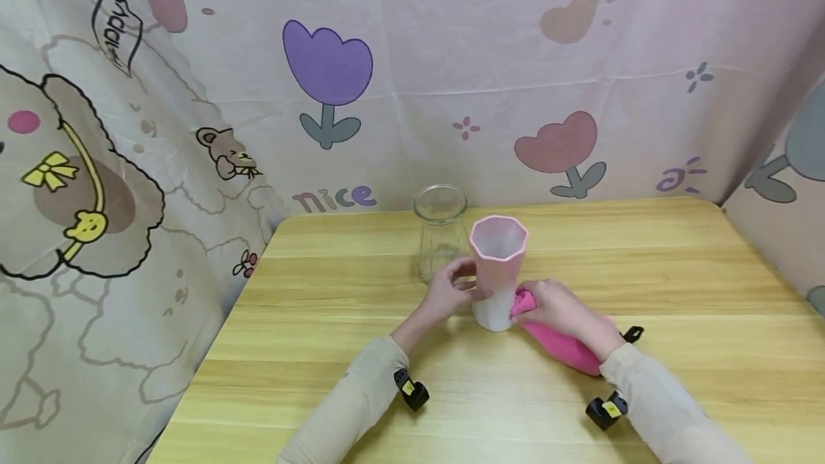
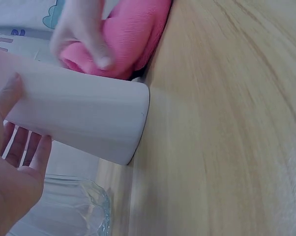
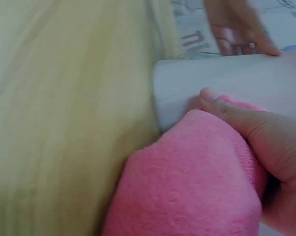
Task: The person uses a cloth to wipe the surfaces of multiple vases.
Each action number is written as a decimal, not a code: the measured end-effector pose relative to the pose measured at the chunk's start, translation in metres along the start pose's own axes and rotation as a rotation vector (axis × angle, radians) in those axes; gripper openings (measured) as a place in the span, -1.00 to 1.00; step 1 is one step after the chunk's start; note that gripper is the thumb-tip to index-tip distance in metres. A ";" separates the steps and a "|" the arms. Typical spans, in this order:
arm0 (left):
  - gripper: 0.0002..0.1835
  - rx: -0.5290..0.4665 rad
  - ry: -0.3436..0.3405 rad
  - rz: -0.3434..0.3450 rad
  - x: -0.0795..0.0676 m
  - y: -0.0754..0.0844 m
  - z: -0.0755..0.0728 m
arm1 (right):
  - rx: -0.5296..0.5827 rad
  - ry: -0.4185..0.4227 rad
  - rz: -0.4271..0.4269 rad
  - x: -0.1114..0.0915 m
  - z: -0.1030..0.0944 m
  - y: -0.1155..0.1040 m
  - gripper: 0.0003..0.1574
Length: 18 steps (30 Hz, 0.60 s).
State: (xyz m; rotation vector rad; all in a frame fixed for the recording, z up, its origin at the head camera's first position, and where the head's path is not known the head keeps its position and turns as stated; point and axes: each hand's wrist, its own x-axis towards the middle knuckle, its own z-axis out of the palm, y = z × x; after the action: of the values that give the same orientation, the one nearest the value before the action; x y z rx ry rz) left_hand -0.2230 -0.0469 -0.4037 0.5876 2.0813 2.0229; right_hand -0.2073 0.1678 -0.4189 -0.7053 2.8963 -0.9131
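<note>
A tall faceted vase (image 1: pixel 498 271), pink at the rim and fading to white below, stands upright on the wooden table. My left hand (image 1: pixel 446 292) grips its left side, thumb in front and fingers behind, as the left wrist view also shows. On the vase's other side, my right hand (image 1: pixel 559 308) holds a bunched pink fuzzy cloth (image 3: pixel 182 177) against the lower wall. Part of the cloth trails down to the right onto the table, beneath my right forearm. The right hand's thumb (image 3: pixel 222 105) lies along the cloth near the white wall; its other fingers are mostly hidden.
Just behind my left hand, a clear glass vase (image 1: pixel 441 238) with a flared rim stands upright, close to the pink one. A black loop (image 1: pixel 634 334) shows beside my right wrist. Patterned fabric (image 1: pixel 419 92) hangs along the back edge of the table (image 1: pixel 309 378).
</note>
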 end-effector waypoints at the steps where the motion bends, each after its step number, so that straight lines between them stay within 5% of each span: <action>1: -0.45 0.000 0.001 0.005 0.001 -0.003 -0.001 | -0.011 -0.013 -0.003 0.000 0.001 0.001 -0.55; 6: -0.43 0.027 -0.016 0.039 0.005 -0.018 -0.005 | 0.024 0.013 -0.027 -0.003 -0.005 0.000 -0.61; 11: -0.31 0.176 -0.014 0.105 0.000 -0.017 -0.002 | 0.065 0.129 -0.049 -0.009 -0.026 -0.004 -0.52; 18: -0.12 0.503 0.187 0.180 -0.007 -0.005 0.019 | 0.113 0.262 -0.015 -0.019 -0.048 -0.012 -0.41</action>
State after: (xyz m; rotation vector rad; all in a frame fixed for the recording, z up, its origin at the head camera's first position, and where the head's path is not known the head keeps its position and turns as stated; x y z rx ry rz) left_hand -0.2102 -0.0318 -0.4110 0.7036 2.7701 1.6839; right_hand -0.1933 0.1930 -0.3751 -0.6448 3.0297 -1.2476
